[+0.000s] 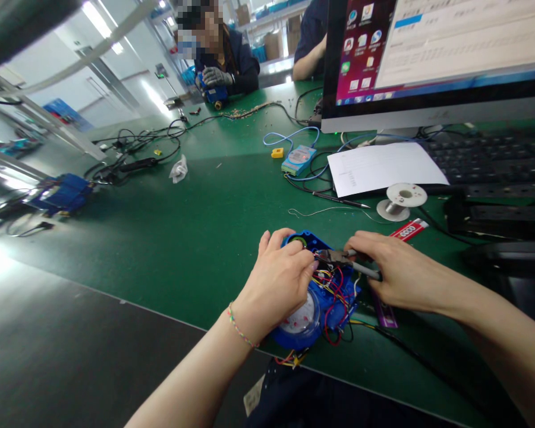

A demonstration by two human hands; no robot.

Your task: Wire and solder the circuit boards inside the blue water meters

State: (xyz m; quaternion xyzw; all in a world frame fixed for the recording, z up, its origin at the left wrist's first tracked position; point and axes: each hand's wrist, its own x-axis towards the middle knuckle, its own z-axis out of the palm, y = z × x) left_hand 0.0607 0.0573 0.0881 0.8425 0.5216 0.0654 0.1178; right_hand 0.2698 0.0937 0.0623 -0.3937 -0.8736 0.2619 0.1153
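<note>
A blue meter housing (345,312) lies opened on the green table in front of me, with a round clear-covered dial (304,321) at its near side. Red, yellow and black wires (336,292) spill out of it. My right hand (395,270) is closed round the grey handles of a pair of pliers (337,257), whose jaws point left over the wiring. Opposite them, my left hand (280,276) rests over the housing, its fingers pinched together close to the jaw tips. Whatever those fingers grip is hidden.
A solder spool (401,199), a paper sheet (383,168) and a keyboard (485,157) lie beneath the monitor (432,59). A small blue converter box (298,159) with cables sits farther left. Across the table, a gloved person (227,65) handles a blue device. A cable (410,351) runs along my right.
</note>
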